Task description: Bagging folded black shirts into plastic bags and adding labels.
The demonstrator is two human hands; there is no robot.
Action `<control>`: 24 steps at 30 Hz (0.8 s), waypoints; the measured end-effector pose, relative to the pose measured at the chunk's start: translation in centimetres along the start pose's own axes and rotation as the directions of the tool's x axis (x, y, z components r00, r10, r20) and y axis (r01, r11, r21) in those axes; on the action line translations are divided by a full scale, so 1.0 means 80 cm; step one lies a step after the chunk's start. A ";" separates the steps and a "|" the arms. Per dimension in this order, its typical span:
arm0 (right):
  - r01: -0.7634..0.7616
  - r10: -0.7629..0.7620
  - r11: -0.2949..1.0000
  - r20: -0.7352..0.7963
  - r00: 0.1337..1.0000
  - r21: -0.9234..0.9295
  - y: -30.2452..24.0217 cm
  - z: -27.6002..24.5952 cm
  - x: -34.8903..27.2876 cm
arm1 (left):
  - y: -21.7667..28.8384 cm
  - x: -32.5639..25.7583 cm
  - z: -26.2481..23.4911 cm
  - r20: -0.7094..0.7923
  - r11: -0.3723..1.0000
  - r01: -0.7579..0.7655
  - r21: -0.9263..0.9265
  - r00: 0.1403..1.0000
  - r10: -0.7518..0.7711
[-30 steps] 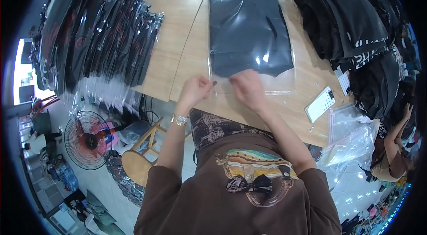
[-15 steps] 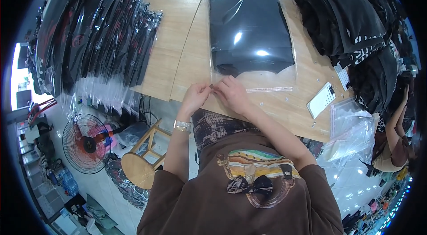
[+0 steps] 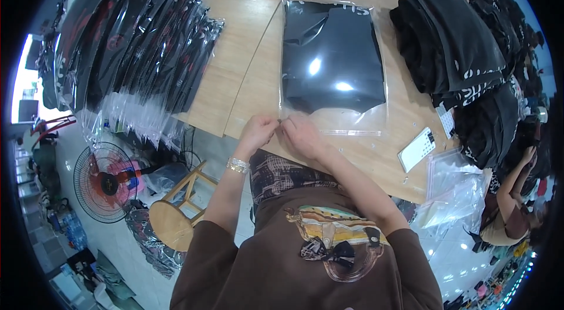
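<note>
A folded black garment [image 3: 332,40] lies flat inside a clear plastic bag [image 3: 351,121] on the wooden table. The bag's open-looking flap, with a pale strip along it, points toward me. At its near left corner my left hand [image 3: 257,132] and my right hand [image 3: 302,136] meet, fingertips pinched together on the bag's edge. My right hand covers part of that edge, so the exact bit of film between the fingers is hard to see. A shiny bracelet-like watch [image 3: 238,165] is on my left wrist.
Many bagged black garments [image 3: 135,40] stand packed at the left. Unbagged folded black garments [image 3: 449,40] are piled at the right. A white card-like item [image 3: 416,150] and loose clear bags [image 3: 452,186] lie near the right edge. A fan [image 3: 106,184] and wooden stool [image 3: 170,222] are below left.
The view has shifted slightly, so the table items sit lower in it. Both hands stay pinched at the bag's near left corner, with the fingertips barely changed.
</note>
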State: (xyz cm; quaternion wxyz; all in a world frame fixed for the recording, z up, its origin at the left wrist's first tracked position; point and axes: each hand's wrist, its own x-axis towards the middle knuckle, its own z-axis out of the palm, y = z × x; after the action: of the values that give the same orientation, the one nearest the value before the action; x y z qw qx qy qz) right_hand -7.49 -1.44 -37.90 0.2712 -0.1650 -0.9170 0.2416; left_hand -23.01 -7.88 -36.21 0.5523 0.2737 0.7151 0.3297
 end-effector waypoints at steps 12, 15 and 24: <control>-0.246 0.258 0.955 -0.056 0.964 0.165 -0.002 -0.011 0.016 | 0.029 0.011 -0.008 0.031 0.997 0.043 -0.061 0.999 -0.041; -0.179 0.185 0.973 -0.031 0.982 0.143 -0.009 -0.004 0.014 | 0.005 0.013 -0.014 0.022 0.994 0.079 -0.080 0.997 -0.078; -0.120 0.118 0.988 0.030 0.993 0.098 -0.002 -0.001 0.008 | 0.012 -0.001 -0.008 0.067 0.990 0.098 -0.098 0.994 -0.092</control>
State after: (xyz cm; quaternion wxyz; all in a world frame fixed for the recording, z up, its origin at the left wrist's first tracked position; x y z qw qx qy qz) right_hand -8.03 -1.25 -37.51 0.2531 -0.2029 -0.8954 0.3049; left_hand -23.60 -7.44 -35.27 0.6025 0.2211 0.6920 0.3304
